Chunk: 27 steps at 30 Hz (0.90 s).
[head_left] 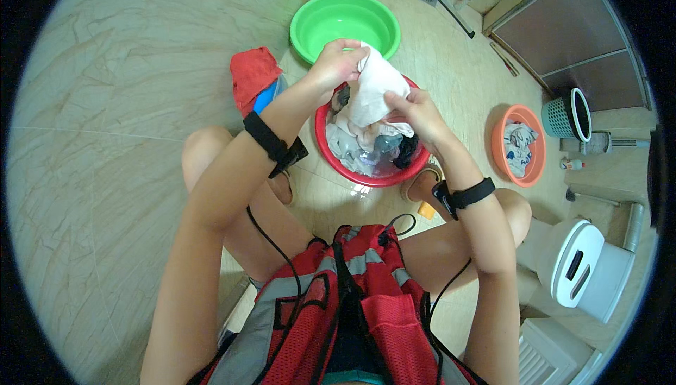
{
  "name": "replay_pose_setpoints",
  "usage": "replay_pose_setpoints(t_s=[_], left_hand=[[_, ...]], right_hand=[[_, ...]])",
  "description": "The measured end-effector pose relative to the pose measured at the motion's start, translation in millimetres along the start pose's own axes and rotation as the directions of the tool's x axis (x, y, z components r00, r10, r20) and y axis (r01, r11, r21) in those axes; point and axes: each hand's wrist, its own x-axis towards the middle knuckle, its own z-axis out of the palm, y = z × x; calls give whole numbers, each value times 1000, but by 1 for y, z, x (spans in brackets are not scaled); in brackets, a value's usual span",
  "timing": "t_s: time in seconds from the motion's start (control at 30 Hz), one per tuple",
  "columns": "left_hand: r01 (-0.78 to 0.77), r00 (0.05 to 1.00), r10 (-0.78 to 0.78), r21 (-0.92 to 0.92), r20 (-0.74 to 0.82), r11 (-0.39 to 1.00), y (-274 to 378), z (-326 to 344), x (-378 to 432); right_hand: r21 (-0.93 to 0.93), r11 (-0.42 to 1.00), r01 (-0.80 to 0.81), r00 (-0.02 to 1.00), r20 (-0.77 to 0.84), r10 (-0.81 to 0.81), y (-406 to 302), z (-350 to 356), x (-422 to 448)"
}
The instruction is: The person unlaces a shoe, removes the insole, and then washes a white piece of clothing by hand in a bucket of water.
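Observation:
A white cloth (376, 87) hangs between my two hands above a red basin (338, 166). My left hand (340, 65) pinches its upper left edge, and my right hand (412, 110) grips its lower right side. Below it, the red basin holds water and several wet garments, with pale clothes (343, 145) at the left and a dark cloth (405, 151) at the right. Just beyond stands a green basin (343, 21), its near rim partly hidden by my left hand and the cloth. The cloth's exact kind cannot be told.
A red cloth (254, 76) lies over a blue item (265, 98) by the left wall. To the right are an orange basin (496, 147) with clothes, a teal basket (557, 118) and a toilet (570, 263). A floor squeegee (454, 14) lies farther off. Yellow soap (426, 210) sits near my right foot.

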Motion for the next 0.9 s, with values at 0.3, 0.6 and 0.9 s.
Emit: replay_pose_setpoints(t_s=[0.3, 0.6, 0.9], left_hand=[[-354, 875, 200, 301, 440, 886, -7, 3, -9], [-575, 741, 605, 740, 290, 349, -7, 1, 0], [-201, 967, 188, 63, 175, 978, 11, 13, -7]], right_hand=[[265, 947, 180, 982, 2, -188, -33, -18, 2], [-361, 918, 163, 937, -233, -258, -40, -33, 11], [-506, 652, 565, 729, -65, -682, -33, -15, 24]])
